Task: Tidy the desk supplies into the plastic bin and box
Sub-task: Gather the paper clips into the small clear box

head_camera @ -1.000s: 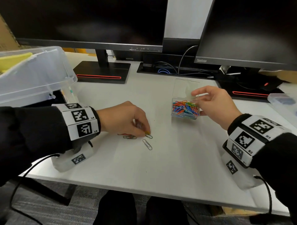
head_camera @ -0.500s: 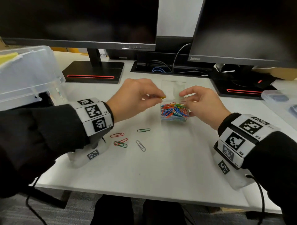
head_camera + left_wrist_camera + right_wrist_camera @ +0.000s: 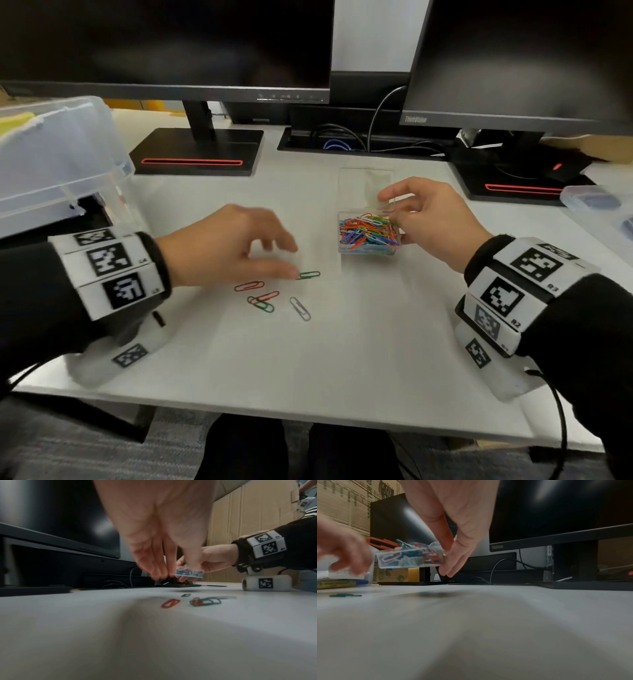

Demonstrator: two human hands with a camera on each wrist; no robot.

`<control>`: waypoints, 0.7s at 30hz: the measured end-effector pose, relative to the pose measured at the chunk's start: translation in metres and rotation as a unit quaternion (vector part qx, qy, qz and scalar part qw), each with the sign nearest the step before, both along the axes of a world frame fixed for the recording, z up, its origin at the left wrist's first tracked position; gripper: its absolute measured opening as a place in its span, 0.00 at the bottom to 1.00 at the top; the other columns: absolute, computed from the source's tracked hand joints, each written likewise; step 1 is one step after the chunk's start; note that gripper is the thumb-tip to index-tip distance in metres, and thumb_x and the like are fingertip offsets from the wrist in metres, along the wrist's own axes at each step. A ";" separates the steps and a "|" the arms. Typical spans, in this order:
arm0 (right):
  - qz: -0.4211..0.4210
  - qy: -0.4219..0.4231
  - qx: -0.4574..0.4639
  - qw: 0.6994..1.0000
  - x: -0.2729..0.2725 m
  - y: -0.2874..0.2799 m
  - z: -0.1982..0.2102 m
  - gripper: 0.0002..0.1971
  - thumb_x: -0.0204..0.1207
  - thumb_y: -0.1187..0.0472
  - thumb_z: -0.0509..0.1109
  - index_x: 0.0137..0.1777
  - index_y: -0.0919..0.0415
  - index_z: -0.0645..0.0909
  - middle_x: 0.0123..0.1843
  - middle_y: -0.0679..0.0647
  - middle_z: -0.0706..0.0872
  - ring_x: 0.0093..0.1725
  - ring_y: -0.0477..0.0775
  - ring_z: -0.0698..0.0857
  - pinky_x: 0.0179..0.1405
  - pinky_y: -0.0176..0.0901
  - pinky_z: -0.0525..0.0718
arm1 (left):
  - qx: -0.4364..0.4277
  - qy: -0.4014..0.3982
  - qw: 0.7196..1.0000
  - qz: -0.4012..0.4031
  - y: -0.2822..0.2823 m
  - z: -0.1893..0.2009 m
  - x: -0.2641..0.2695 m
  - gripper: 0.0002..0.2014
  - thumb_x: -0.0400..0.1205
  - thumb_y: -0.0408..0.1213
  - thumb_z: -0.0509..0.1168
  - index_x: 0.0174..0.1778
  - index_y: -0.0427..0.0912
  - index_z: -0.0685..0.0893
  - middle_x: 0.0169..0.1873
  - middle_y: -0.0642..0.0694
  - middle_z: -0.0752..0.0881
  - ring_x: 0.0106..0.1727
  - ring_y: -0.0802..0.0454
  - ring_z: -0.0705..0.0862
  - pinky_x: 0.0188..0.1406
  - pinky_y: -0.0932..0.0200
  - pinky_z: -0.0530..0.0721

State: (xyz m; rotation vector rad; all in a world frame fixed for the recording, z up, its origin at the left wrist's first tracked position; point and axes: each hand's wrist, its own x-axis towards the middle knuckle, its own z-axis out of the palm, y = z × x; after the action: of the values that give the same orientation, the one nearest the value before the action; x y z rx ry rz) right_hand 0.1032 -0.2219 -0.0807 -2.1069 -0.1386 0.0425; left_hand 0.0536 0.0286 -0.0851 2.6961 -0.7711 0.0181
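Nearest the bench (image 3: pixel 342 370) edge, five loose paper clips lie flat in a small scatter: a white clip (image 3: pixel 300 308), a red and green pair (image 3: pixel 263 301) overlapping each other, a lone red clip (image 3: pixel 249 286), and a green clip (image 3: pixel 308 275) slightly farther on. Over them the left hand (image 3: pixel 226 248) hovers with fingers spread and loosely extended, holding nothing; its thumb tip sits just beside the green clip, so that one is probably next to be picked. Motion blur hides whether the thumb touches it.

To the right, the right hand (image 3: pixel 433 222) pinches a small clear box (image 3: pixel 368 234) at its side wall between thumb and fingers. The wrist views show the box lifted off the bench and tilted slightly, presumably held steady and close so the other hand can drop clips in. It is already heaped with bright clips in orange, blue, green and white, and its hinged clear lid (image 3: pixel 364 186) stands open behind.

Farther left, a large translucent plastic bin (image 3: pixel 58 161) sits beside the monitor stands.
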 end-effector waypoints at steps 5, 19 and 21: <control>-0.005 -0.003 -0.007 1.000 -0.001 0.000 0.000 0.14 0.75 0.74 0.61 0.54 0.58 0.80 0.43 0.57 0.87 0.46 0.56 0.88 0.46 0.52 0.89 | 0.054 0.126 0.990 0.039 0.024 -0.006 -0.015 0.37 0.53 0.75 0.67 0.57 0.64 0.82 0.49 0.65 0.80 0.50 0.66 0.79 0.44 0.80 0.73; -0.002 0.005 0.002 1.000 -0.005 0.007 -0.001 0.16 0.75 0.77 0.58 0.52 0.58 0.80 0.47 0.63 0.88 0.47 0.59 0.89 0.47 0.55 0.89 | -0.006 0.082 0.996 0.023 0.002 -0.010 -0.007 0.04 0.71 0.33 0.73 0.40 0.44 0.91 0.31 0.52 0.88 0.39 0.59 0.83 0.35 0.79 0.77; -0.001 0.007 0.001 1.000 -0.005 0.007 -0.001 0.16 0.75 0.76 0.58 0.52 0.58 0.80 0.47 0.62 0.88 0.48 0.59 0.89 0.47 0.55 0.89 | -0.027 0.057 0.998 0.022 0.001 -0.006 -0.007 0.04 0.70 0.33 0.72 0.40 0.42 0.90 0.30 0.51 0.88 0.39 0.59 0.83 0.34 0.79 0.77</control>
State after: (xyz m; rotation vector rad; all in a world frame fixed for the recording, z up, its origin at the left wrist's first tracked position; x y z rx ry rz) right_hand 0.0982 -0.2146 -0.0816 -2.1048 -0.1277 0.0551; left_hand 0.0462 0.0294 -0.0916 2.6371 -0.6668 -0.1032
